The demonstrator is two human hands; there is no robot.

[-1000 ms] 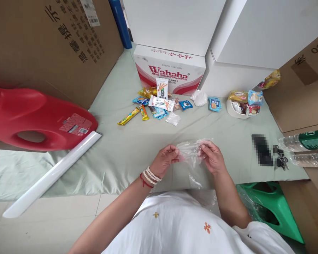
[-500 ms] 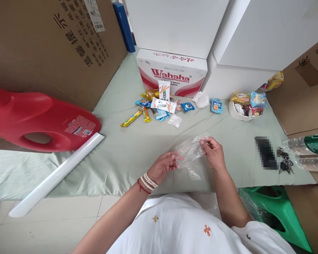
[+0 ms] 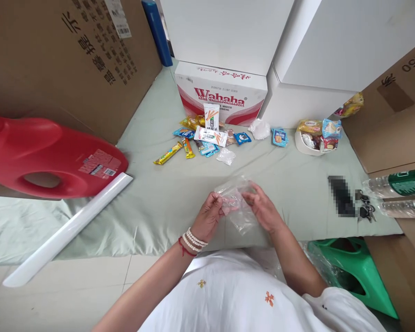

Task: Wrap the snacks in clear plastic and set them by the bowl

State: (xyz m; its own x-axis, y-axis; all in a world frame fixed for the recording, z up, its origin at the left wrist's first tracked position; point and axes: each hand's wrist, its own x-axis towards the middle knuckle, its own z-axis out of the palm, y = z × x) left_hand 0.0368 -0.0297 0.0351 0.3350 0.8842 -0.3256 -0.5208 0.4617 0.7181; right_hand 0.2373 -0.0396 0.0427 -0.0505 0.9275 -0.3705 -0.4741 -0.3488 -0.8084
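A thin clear plastic bag [image 3: 240,219] is stretched between my hands above the cloth near the front edge. My left hand [image 3: 209,214] pinches its left side between thumb and fingers; pinkish print or fingers seen through the film show there. At the bag's right side, my right hand [image 3: 264,210] touches the film with its fingers apart and loosely bent. Beyond the hands lie a crumpled clear bag [image 3: 226,157] and a pile of wrapped snacks, among them white breadstick packets [image 3: 210,136] and a yellow snack bar [image 3: 168,153].
A Wahaha carton [image 3: 224,94] stands behind the snacks. To the right are a white bowl [image 3: 309,148] of snacks, blue packets [image 3: 280,137], a blurred dark object [image 3: 341,196], keys [image 3: 366,211] and bottles [image 3: 406,182]. A red plastic piece [image 3: 69,138] and white strip [image 3: 72,226] lie left.
My right hand has let go of the bag's upper corner and spread its fingers at its right side. My left hand has closed into a pinch, and the bag has shifted slightly left.
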